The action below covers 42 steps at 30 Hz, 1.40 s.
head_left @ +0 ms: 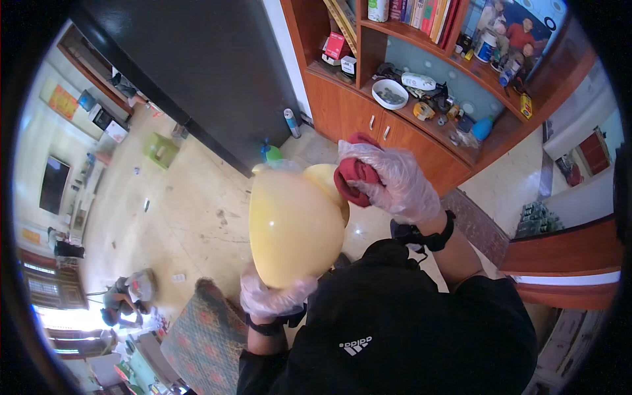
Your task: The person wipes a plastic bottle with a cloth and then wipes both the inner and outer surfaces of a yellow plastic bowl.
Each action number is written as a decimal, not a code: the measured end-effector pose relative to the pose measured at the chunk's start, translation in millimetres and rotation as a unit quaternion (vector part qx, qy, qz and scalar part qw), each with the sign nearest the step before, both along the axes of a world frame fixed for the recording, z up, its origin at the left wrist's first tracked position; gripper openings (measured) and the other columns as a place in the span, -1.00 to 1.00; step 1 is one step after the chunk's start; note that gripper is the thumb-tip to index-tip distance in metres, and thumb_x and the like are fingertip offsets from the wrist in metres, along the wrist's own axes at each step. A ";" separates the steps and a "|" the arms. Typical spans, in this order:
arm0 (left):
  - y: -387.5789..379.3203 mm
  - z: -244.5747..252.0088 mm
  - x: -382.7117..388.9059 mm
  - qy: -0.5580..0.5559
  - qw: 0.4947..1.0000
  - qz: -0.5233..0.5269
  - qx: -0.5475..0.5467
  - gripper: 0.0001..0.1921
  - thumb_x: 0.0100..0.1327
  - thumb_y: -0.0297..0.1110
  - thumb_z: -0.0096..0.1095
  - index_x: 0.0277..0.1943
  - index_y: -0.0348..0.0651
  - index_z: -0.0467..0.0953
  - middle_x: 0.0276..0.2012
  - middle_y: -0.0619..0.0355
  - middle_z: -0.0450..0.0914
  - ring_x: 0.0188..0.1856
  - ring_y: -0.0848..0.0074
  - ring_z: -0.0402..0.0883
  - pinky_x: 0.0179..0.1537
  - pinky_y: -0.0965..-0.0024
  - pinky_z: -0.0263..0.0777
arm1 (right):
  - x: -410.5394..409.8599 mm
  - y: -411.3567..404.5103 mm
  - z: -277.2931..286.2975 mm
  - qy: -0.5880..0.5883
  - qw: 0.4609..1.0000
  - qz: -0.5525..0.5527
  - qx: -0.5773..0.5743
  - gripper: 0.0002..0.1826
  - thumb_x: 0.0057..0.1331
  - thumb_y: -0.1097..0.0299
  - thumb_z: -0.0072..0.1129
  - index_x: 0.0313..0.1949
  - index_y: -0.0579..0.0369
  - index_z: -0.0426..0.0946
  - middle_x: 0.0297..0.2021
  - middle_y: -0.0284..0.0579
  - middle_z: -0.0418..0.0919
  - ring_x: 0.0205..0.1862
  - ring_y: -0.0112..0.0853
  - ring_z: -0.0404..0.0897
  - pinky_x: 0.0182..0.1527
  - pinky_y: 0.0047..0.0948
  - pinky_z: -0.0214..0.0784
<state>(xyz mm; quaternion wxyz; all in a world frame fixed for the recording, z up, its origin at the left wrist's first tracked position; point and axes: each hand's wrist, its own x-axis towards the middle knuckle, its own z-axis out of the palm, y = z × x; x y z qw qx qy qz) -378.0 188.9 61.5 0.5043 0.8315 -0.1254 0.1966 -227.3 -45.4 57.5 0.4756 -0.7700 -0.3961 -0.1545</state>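
In clear plastic gloves, my left hand [276, 296] grips the lower edge of a smooth, pale yellow plastic object [296, 224]. It has a broad rounded face and a smaller rounded part on its right; its exact kind is unclear. A crumpled dark red cloth [358, 180] is bunched in my right hand [402, 180], which is also gloved. The cloth is beside the upper right of the yellow object, and I cannot tell whether they touch. The yellow object's underside and my left fingertips are partly hidden.
Ahead stands a wooden cabinet [340, 101] holding books, a white bowl [390, 94] and small items. A spray can [292, 123] stands by a dark door [197, 64]. Left are a green plastic stool [161, 150], a patterned fabric seat [205, 335] and a crouching person [121, 301].
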 end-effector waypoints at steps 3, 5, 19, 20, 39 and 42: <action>4.8 -15.6 0.5 0.042 0.984 0.030 -0.170 -0.76 0.08 -0.36 0.55 -0.22 -0.21 0.67 -0.33 0.00 0.74 -0.35 0.20 0.75 -0.32 0.35 0.59 | 7.3 -1.9 6.1 -0.046 0.982 -0.086 -0.163 -0.56 0.34 0.28 0.27 0.18 0.03 0.46 -0.13 0.03 0.66 -0.13 -0.24 0.71 -0.06 -0.36 0.51; 5.2 -5.5 9.6 -0.041 0.998 -0.024 0.034 -0.81 0.12 -0.36 0.50 -0.21 -0.17 0.68 -0.34 0.06 0.74 -0.35 0.21 0.75 -0.30 0.34 0.60 | 9.9 8.8 11.7 0.049 0.983 -0.096 0.151 -0.55 0.34 0.28 0.28 0.18 0.03 0.45 -0.16 0.03 0.67 -0.16 -0.26 0.72 -0.08 -0.37 0.52; -1.0 17.0 7.3 -0.112 0.973 -0.101 0.175 -0.81 0.19 -0.33 0.44 -0.16 -0.14 0.66 -0.24 0.15 0.74 -0.26 0.31 0.76 -0.23 0.34 0.62 | -1.2 36.1 9.2 0.200 0.971 0.061 0.120 -0.43 0.18 0.22 0.46 0.15 0.04 0.47 0.04 -0.05 0.62 0.04 -0.29 0.63 0.15 -0.33 0.44; -0.8 20.7 7.4 -0.106 0.982 -0.075 0.139 -0.79 0.14 -0.31 0.49 -0.19 -0.16 0.66 -0.28 0.13 0.74 -0.31 0.31 0.75 -0.29 0.34 0.61 | -1.4 33.7 10.2 0.199 0.971 0.061 0.120 -0.43 0.18 0.22 0.46 0.15 0.04 0.47 0.04 -0.05 0.62 0.04 -0.29 0.63 0.15 -0.33 0.44; 1.7 7.4 16.1 -0.105 0.932 -0.217 0.272 -0.84 0.21 -0.47 0.24 -0.14 -0.20 0.61 -0.24 0.02 0.66 -0.29 0.15 0.70 -0.31 0.24 0.61 | 2.3 38.4 24.8 0.436 0.873 0.103 0.195 -0.53 0.23 0.20 0.44 0.07 0.05 0.51 -0.15 -0.25 0.62 -0.19 -0.53 0.61 -0.04 -0.49 0.51; 7.7 0.3 17.1 -0.147 0.922 -0.233 0.270 -0.80 0.19 -0.45 0.24 -0.12 -0.22 0.61 -0.24 0.00 0.65 -0.32 0.11 0.68 -0.33 0.22 0.60 | -1.4 35.5 33.0 0.422 0.872 0.126 0.212 -0.49 0.21 0.24 0.46 0.11 0.01 0.49 -0.13 -0.25 0.62 -0.15 -0.54 0.60 -0.01 -0.49 0.50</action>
